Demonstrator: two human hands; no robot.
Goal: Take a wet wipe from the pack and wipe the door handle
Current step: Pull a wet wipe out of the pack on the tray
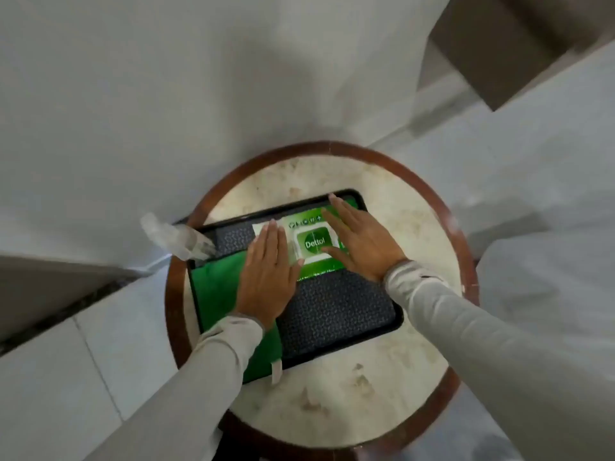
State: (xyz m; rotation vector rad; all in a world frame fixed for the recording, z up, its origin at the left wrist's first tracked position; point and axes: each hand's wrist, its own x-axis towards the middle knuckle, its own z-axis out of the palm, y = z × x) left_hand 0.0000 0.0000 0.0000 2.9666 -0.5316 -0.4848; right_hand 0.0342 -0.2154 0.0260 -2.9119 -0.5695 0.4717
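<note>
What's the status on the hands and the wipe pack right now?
Left hand and right hand both flat, open, on the wipe pack. Pack in black tray, flap closed. No wipe out. Nothing blocking.

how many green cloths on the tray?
1. The green cloth lies along the tray's left side, partly under the left hand. The wipe pack could hide more.
</note>
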